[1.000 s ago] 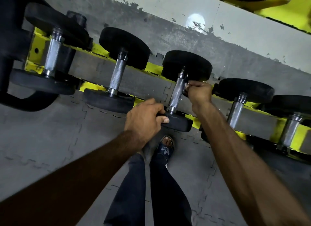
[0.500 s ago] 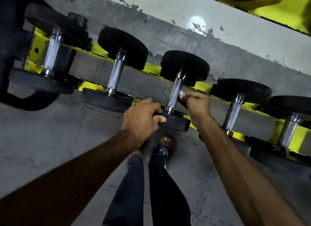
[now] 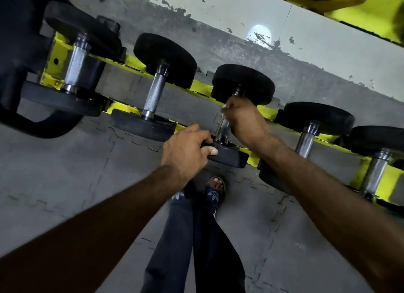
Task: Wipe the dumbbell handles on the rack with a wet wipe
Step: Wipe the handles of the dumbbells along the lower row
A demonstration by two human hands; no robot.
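Hands split the job: right hand (image 3: 242,118) is wrapped around the handle (image 3: 224,129) of the middle dumbbell (image 3: 242,85), with a scrap of white wipe (image 3: 225,106) showing at the thumb side – closed on handle and wipe together. Left hand (image 3: 185,150) clamps the near weight (image 3: 227,154), thumb on its edge, probably to stop the dumbbell rolling or sliding while it's rubbed. Handle's long axis runs near-to-far, tilted slightly right at the far end, across the yellow rack (image 3: 203,86). Middle dumbbell sits third along the row; neighbour handles left (image 3: 154,95) and right (image 3: 307,137) lie parallel, untouched. Rubber floor (image 3: 65,172) below.
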